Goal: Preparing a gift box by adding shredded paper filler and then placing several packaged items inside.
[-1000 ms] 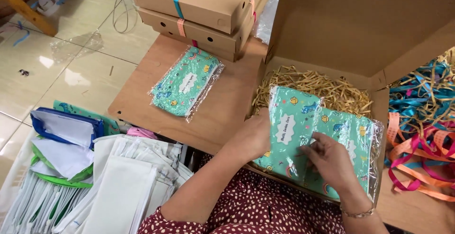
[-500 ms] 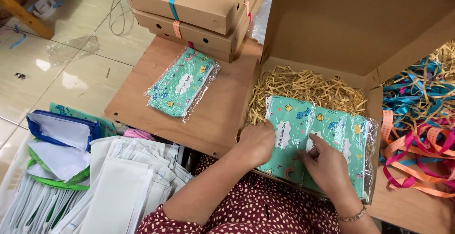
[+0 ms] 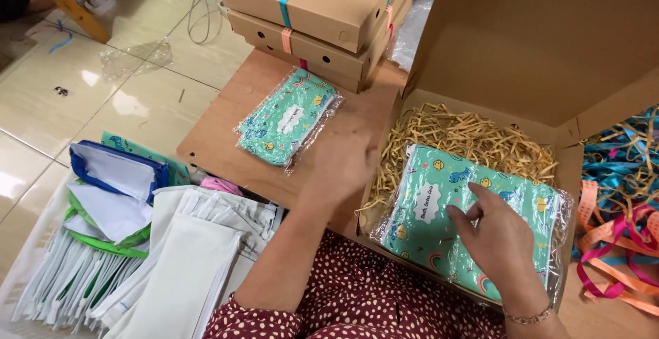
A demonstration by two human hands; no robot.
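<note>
An open brown cardboard box [image 3: 412, 99] stands on a low wooden table [image 3: 226, 133], its bottom lined with straw-coloured paper shred [image 3: 467, 133]. A large teal patterned pouch in clear plastic [image 3: 439, 208] lies inside it. My right hand [image 3: 498, 232] rests on that pouch with its fingers spread. My left hand [image 3: 340, 164] is blurred, in the air over the table between the box and a smaller teal patterned pouch in plastic [image 3: 288, 123]; it holds nothing.
Two closed cardboard boxes tied with ribbon [image 3: 316, 16] are stacked at the table's far side. Loose coloured ribbons [image 3: 618, 202] pile up at the right. White bags and a blue-edged pouch [image 3: 130, 236] lie on the tiled floor at the left.
My left hand has left the large pouch's left edge and moved left over the table toward the smaller pouch. My right hand stays on the large pouch, which now lies flatter in the box.
</note>
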